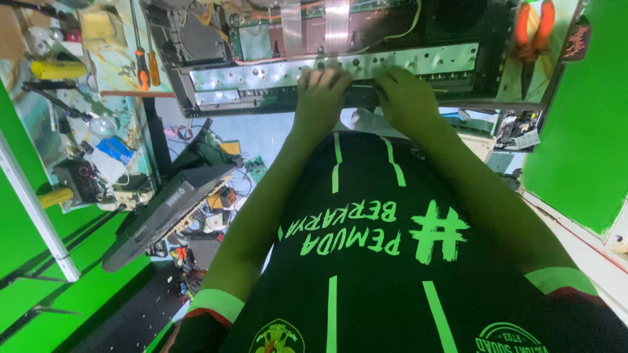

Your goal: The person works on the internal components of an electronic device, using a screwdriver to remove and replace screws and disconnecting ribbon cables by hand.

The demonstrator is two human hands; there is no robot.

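An opened electronic device (pixel 340 65) lies on the bench ahead of me, with a long perforated metal rail (pixel 261 75) across its near side and flat ribbon cables (pixel 337 19) behind it. My left hand (pixel 320 88) and my right hand (pixel 405 91) sit side by side on the near edge of this chassis. Both have their fingers curled over the rail and a dark part (pixel 360 97) between them. My fingertips are hidden behind the knuckles. My black shirt with green print (pixel 366 261) fills the lower part of the view.
Orange-handled screwdrivers (pixel 142 65) and a yellow cylinder (pixel 59 68) lie on the cluttered bench at the left. Orange-handled pliers (pixel 533 26) hang at the upper right. A black instrument casing (pixel 163 209) leans among loose parts on the floor, beside green walls (pixel 575 131).
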